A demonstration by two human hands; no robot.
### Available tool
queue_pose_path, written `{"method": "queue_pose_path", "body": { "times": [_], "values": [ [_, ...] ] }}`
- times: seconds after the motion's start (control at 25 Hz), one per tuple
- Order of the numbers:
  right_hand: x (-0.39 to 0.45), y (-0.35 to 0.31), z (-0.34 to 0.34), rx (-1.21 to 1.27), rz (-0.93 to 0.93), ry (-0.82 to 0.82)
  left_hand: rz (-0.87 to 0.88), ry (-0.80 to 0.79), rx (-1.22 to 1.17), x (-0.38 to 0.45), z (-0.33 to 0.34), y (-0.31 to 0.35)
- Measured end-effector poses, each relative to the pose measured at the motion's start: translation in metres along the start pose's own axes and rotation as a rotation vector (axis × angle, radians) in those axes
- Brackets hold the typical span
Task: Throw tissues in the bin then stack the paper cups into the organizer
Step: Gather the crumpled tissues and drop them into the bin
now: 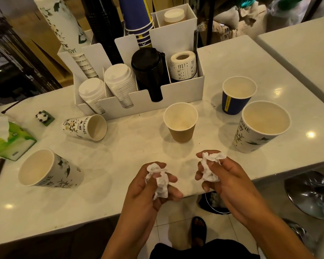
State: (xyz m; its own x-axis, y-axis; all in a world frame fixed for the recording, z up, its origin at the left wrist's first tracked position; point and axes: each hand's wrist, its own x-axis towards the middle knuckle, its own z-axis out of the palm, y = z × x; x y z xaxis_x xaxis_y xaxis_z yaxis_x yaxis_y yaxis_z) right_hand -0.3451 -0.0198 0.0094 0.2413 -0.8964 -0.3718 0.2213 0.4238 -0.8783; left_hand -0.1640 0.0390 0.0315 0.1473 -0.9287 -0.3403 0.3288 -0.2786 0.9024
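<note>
My left hand (150, 191) grips a crumpled white tissue (158, 179) over the counter's near edge. My right hand (226, 180) holds a second crumpled tissue (210, 166). Below the edge, a dark bin (211, 201) shows partly between my arms. Loose paper cups stand on the white counter (129, 146): a brown cup (180, 122), a blue cup (238, 95) and a large jasmine cup (260, 128) upright. Two jasmine cups lie on their sides, one small (85, 127), one large (49, 169). The white organizer (183, 94) behind holds stacked cups and lids.
A green tissue box (9, 141) sits at the left edge beside a small panda figure (43, 116). A label roll (183, 65) rests in the organizer. A chrome stool base (312, 193) stands on the floor at right. A second table (303, 53) lies far right.
</note>
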Motion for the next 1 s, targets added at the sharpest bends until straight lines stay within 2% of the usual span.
{"method": "queue_pose_path", "body": {
  "times": [0.12, 0.24, 0.32, 0.52, 0.64, 0.8, 1.0],
  "values": [
    [0.000, 0.002, 0.001, -0.007, 0.007, -0.016, -0.064, 0.001, -0.114, 0.002, -0.002, -0.001],
    [0.002, 0.006, 0.002, 0.009, 0.023, -0.032, -0.194, -0.033, -0.417, 0.003, -0.005, 0.006],
    [0.004, 0.007, 0.003, 0.022, 0.039, -0.069, -0.210, -0.055, -0.521, 0.002, -0.011, 0.009],
    [0.006, 0.002, 0.006, 0.108, 0.081, -0.200, -0.135, 0.035, -0.324, -0.001, -0.015, 0.009],
    [0.006, -0.001, 0.011, 0.013, 0.041, -0.250, -0.118, 0.083, -0.249, -0.003, -0.011, 0.013],
    [0.002, -0.006, 0.020, -0.086, 0.007, -0.219, -0.098, 0.116, -0.187, -0.003, -0.011, 0.014],
    [-0.005, -0.006, 0.019, -0.220, -0.054, -0.085, -0.138, 0.137, -0.216, 0.000, -0.021, 0.017]
  ]
}}
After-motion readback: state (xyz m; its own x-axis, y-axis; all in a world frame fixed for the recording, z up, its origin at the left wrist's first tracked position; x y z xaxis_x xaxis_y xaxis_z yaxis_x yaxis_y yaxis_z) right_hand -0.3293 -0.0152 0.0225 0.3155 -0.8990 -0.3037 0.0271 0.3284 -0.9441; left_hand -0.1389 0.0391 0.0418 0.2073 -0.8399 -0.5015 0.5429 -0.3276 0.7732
